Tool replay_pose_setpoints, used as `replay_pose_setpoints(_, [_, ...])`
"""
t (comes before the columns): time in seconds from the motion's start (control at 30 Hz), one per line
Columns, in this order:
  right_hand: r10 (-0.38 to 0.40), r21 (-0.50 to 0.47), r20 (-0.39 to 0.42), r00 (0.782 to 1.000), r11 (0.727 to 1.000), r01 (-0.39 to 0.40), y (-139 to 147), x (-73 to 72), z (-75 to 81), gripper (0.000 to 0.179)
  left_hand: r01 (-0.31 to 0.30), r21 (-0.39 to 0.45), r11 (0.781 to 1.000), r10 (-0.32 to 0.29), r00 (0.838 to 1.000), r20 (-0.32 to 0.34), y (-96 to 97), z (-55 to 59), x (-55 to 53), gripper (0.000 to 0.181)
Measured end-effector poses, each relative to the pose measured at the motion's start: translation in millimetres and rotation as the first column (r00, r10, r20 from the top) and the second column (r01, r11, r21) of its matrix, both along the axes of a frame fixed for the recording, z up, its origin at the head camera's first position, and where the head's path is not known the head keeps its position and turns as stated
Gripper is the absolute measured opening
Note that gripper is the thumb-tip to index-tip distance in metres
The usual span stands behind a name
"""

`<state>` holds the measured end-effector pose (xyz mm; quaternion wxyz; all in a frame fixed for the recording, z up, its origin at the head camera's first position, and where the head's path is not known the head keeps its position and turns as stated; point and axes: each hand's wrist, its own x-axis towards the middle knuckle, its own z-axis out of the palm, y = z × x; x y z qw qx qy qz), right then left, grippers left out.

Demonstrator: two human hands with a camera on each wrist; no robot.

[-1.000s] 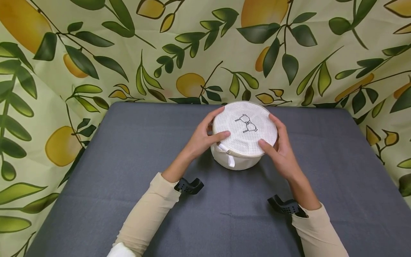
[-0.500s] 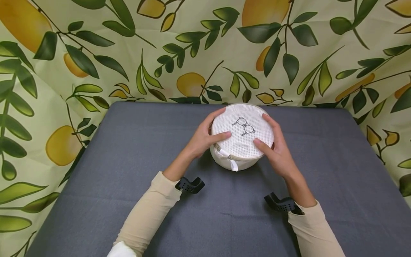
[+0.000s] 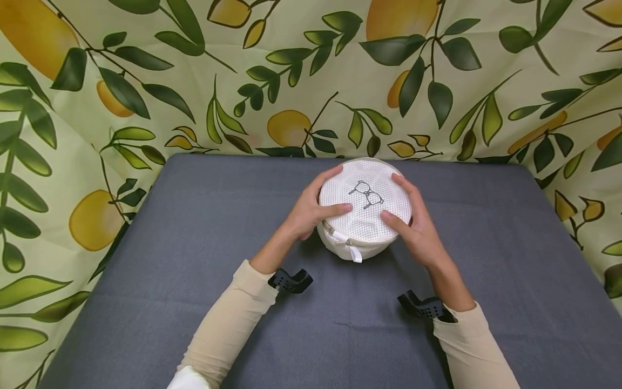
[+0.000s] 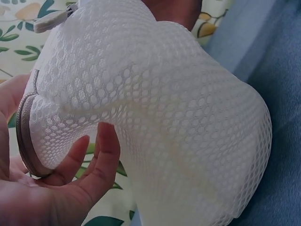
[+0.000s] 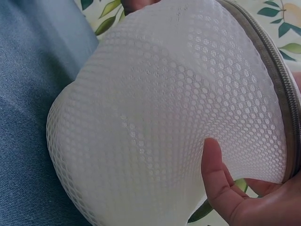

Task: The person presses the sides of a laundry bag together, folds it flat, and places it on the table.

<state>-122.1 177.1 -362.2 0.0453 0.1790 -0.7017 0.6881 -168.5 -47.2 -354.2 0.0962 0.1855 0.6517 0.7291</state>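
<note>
A round white mesh laundry bag (image 3: pixel 362 229) sits on the table toward its far side, with a dark glasses outline (image 3: pixel 366 194) on its lid. My left hand (image 3: pixel 313 208) grips its left side, thumb across the lid and fingers down the wall. On the right, my right hand (image 3: pixel 419 229) holds it the same way. In the left wrist view, fingertips (image 4: pixel 108 136) press into the mesh wall (image 4: pixel 155 108). The right wrist view has a fingertip (image 5: pixel 211 148) denting the mesh beside the zip (image 5: pixel 277 70). A white pull tab (image 3: pixel 356 254) hangs at the front. The bag's inside is hidden.
The table (image 3: pixel 218 216) has a dark blue-grey cloth. Behind it and along the sides hangs a cream curtain (image 3: pixel 194 70) printed with lemons and leaves. A black wrist mount (image 3: pixel 291 281) sits on the left wrist, another mount (image 3: pixel 425 306) on the right.
The right hand has shifted left and the bag has moved slightly left and nearer, turning a little. Its pull tab now hangs slightly further right and lower. Both hands keep their hold.
</note>
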Motion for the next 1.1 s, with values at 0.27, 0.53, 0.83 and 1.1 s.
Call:
replay_pose_setpoints(0.27, [0.011, -0.023, 0.016, 1.000, 1.000, -0.011, 1, -2.6, -4.9, 0.066, 0.012, 0.021, 1.000, -0.013, 0.999, 0.040, 5.5, -8.0, 2.3, 0.077])
replay_pose_setpoints(0.53, [0.023, -0.083, 0.020, 1.000, 0.996, -0.021, 1, -3.9, -8.0, 0.063, 0.028, 0.067, 0.997, -0.031, 0.998, 0.047, 10.4, -11.8, 3.4, 0.075])
replay_pose_setpoints(0.83, [0.018, -0.141, 0.037, 0.999, 0.990, -0.012, -3, -5.7, -13.7, 0.061, 0.022, 0.179, 0.984, -0.042, 0.994, 0.105, 12.6, -21.3, 5.7, 0.073])
replay_pose_setpoints(1.1, [0.047, -0.213, 0.045, 0.998, 0.976, -0.037, -6, -6.4, -18.5, 0.061, 0.012, 0.215, 0.976, -0.039, 0.991, 0.124, 13.4, -30.2, 6.9, 0.069])
